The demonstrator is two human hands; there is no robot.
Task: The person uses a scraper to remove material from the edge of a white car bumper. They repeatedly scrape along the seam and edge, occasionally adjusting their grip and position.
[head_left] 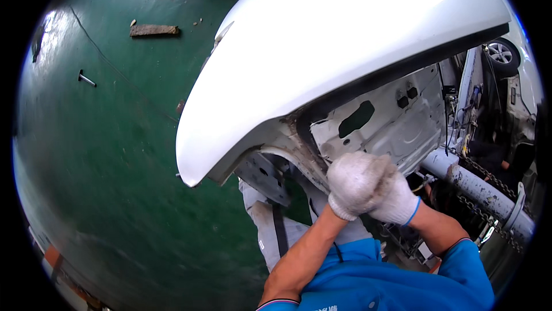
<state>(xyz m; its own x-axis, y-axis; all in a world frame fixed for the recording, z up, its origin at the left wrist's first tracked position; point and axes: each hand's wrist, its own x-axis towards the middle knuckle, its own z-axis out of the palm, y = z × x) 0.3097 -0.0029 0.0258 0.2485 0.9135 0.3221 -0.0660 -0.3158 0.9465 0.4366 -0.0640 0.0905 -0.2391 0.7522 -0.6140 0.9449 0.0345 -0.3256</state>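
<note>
2 gloved hands (pixel 357 182) together near a white car panel (pixel 333 40), green floor (pixel 121 155) leftward; grip: cannot tell.

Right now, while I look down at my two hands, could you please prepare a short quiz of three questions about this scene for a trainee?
1. True or false: the left hand and the right hand both wear gloves.
2. Fill in the colour: a piece of wood lies on the ____ floor.
3. Choose one: where in the picture is the wheel?
A. Upper right
B. Lower left
C. In the middle

Key: 1. True. 2. Green. 3. A.
</note>
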